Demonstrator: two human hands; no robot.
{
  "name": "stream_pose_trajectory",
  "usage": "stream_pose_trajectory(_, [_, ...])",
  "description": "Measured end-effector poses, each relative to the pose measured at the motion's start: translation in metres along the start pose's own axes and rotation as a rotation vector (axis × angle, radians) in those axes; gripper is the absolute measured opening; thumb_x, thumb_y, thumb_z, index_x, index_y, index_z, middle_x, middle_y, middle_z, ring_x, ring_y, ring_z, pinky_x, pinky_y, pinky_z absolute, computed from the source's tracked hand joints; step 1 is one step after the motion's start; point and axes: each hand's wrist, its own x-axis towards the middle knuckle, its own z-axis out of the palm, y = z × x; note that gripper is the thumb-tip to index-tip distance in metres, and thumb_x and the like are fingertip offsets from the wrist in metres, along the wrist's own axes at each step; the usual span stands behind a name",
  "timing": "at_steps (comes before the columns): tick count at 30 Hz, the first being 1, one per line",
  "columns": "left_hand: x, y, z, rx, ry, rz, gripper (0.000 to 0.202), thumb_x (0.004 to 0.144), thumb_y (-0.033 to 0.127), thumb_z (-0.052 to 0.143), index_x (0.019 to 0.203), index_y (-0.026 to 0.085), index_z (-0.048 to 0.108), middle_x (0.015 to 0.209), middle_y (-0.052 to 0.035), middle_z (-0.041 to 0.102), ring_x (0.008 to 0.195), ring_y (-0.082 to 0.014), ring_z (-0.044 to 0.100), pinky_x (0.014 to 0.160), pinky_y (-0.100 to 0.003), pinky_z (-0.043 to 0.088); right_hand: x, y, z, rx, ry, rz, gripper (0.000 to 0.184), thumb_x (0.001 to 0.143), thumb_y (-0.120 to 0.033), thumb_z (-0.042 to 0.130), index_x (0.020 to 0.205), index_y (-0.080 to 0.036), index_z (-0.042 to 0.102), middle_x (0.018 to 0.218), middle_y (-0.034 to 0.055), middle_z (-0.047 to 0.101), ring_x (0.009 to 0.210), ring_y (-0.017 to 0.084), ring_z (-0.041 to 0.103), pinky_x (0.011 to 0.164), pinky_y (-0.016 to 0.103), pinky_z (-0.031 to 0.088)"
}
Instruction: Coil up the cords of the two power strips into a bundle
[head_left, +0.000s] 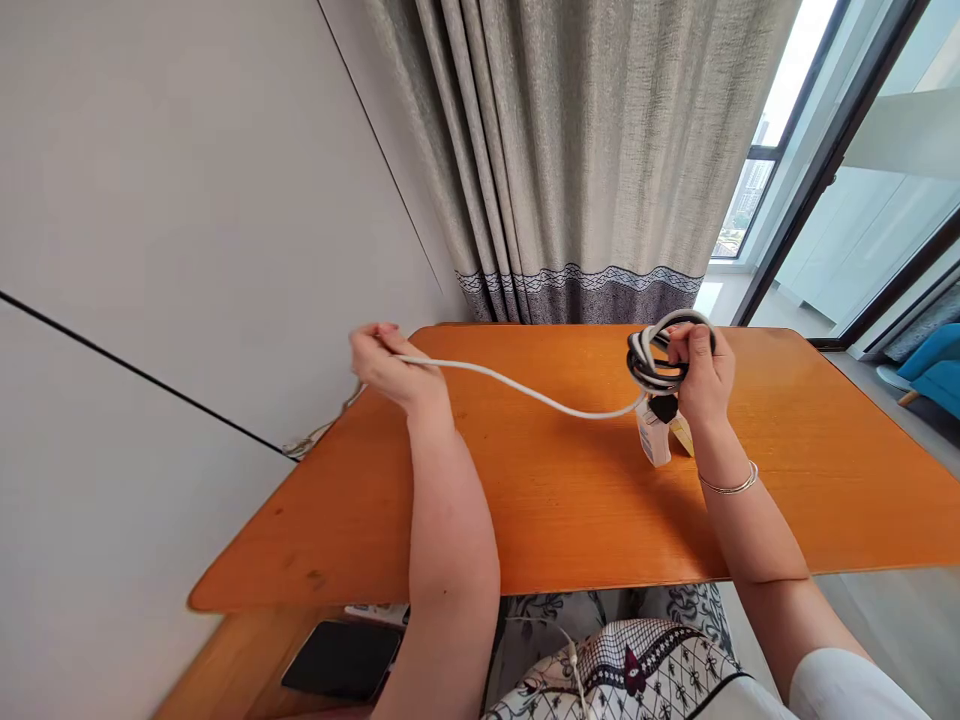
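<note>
My right hand (703, 372) is closed round a coil of black and white cable (643, 362) above the table's right half. A black plug-like end (663, 408) shows just under the coil. A white block with print on it (654, 440) and a yellowish piece are partly hidden below my fingers; I cannot tell whether they hang or stand. From the coil a white cable (525, 388) sags leftward to my left hand (394, 368), whose fingers are bent round it near the table's left edge. Beyond that hand the cable drops toward the wall.
The orange-brown wooden table (555, 520) has rounded corners. A pale wall (187, 250) runs along its left, with a cord bundle (311, 440) at the edge. Grey curtains (592, 150) hang behind. A dark flat device (341, 660) lies below the front left edge.
</note>
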Motion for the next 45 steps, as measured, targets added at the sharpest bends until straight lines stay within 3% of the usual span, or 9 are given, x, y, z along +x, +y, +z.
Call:
stream_pose_trajectory(4, [-0.01, 0.03, -0.014, -0.243, 0.246, 0.201, 0.007, 0.095, 0.027, 0.042, 0.089, 0.023, 0.044, 0.083, -0.0043, 0.054, 0.079, -0.0215, 0.055, 0.076, -0.037, 0.041, -0.007, -0.008, 0.004, 0.059, -0.34, 0.086, 0.045, 0.09, -0.062, 0.058, 0.074, -0.02, 0.065, 0.058, -0.0027, 0.048, 0.054, 0.011, 0.047, 0.055, 0.027, 0.044])
stream_pose_trajectory(11, [-0.061, 0.096, -0.013, -0.571, -0.517, 0.303, 0.043, 0.076, 0.019, 0.069, 0.117, 0.022, 0.054, 0.08, 0.003, 0.049, 0.072, -0.013, 0.05, 0.076, -0.029, 0.044, -0.014, -0.025, -0.01, 0.186, -0.566, 0.14, 0.044, 0.088, -0.058, 0.061, 0.067, -0.02, 0.067, 0.06, 0.0016, 0.055, 0.057, 0.015, 0.052, 0.055, 0.03, 0.047])
stream_pose_trajectory(16, [-0.09, 0.119, -0.021, -1.072, -0.873, 0.12, 0.056, 0.069, 0.023, 0.081, 0.12, 0.027, 0.057, 0.106, -0.0026, 0.059, 0.066, -0.008, 0.046, 0.068, -0.024, 0.046, -0.013, -0.033, -0.009, 0.172, -0.667, 0.057, 0.038, 0.086, -0.053, 0.061, 0.064, -0.023, 0.07, 0.072, 0.0058, 0.06, 0.087, 0.024, 0.061, 0.094, 0.046, 0.05])
stream_pose_trajectory(21, [-0.104, 0.129, -0.037, -1.449, -0.984, -0.08, 0.051, 0.067, 0.033, 0.086, 0.112, 0.031, 0.062, 0.109, -0.0028, 0.064, 0.063, -0.0078, 0.045, 0.063, -0.024, 0.05, -0.02, -0.032, 0.005, -0.011, -0.761, 0.077, 0.036, 0.093, -0.052, 0.055, 0.077, -0.023, 0.069, 0.128, 0.0084, 0.057, 0.12, 0.026, 0.052, 0.106, 0.045, 0.043])
stream_pose_trajectory(25, [-0.101, 0.129, -0.044, -1.493, -0.934, -0.13, 0.039, 0.071, 0.035, 0.084, 0.105, 0.031, 0.064, 0.11, -0.0017, 0.066, 0.067, -0.0088, 0.05, 0.072, -0.026, 0.054, -0.024, -0.03, 0.011, -0.06, -0.894, 0.14, 0.031, 0.1, -0.046, 0.047, 0.087, -0.022, 0.063, 0.092, 0.004, 0.059, 0.082, 0.017, 0.055, 0.081, 0.034, 0.05])
stream_pose_trajectory(31, [-0.094, 0.128, -0.036, -1.139, -1.194, -0.063, 0.047, 0.069, 0.038, 0.086, 0.108, 0.023, 0.064, 0.116, -0.0056, 0.066, 0.096, -0.0169, 0.064, 0.087, -0.029, 0.055, -0.019, -0.03, 0.006, -0.268, -0.663, -0.076, 0.023, 0.099, -0.033, 0.051, 0.102, -0.024, 0.071, 0.082, 0.0021, 0.049, 0.082, 0.018, 0.05, 0.078, 0.034, 0.046])
stream_pose_trajectory(36, [-0.097, 0.122, -0.023, -0.887, -1.491, -0.128, 0.043, 0.072, 0.055, 0.079, 0.083, 0.016, 0.066, 0.079, -0.0018, 0.065, 0.069, -0.0137, 0.061, 0.063, -0.024, 0.051, -0.017, -0.023, 0.004, -0.321, -0.397, -0.107, 0.017, 0.092, -0.028, 0.059, 0.1, -0.026, 0.075, 0.082, 0.0027, 0.054, 0.081, 0.018, 0.052, 0.075, 0.035, 0.047])
stream_pose_trajectory(39, [-0.1, 0.121, -0.02, -0.901, -1.436, -0.229, 0.046, 0.072, 0.06, 0.077, 0.075, 0.016, 0.063, 0.072, -0.0004, 0.062, 0.061, -0.0107, 0.056, 0.054, -0.021, 0.045, -0.015, -0.018, 0.005, -0.296, -0.32, -0.068, 0.017, 0.086, -0.033, 0.069, 0.1, -0.026, 0.074, 0.085, 0.0028, 0.055, 0.081, 0.018, 0.052, 0.071, 0.033, 0.046])
stream_pose_trajectory(45, [-0.101, 0.123, -0.016, -1.038, -1.19, -0.295, 0.043, 0.072, 0.057, 0.076, 0.071, 0.017, 0.06, 0.077, -0.0022, 0.064, 0.079, -0.0168, 0.064, 0.078, -0.029, 0.054, -0.012, -0.015, -0.002, -0.146, -0.475, 0.095, 0.042, 0.082, -0.053, 0.072, 0.112, -0.026, 0.06, 0.112, 0.0055, 0.057, 0.08, 0.015, 0.053, 0.07, 0.03, 0.047])
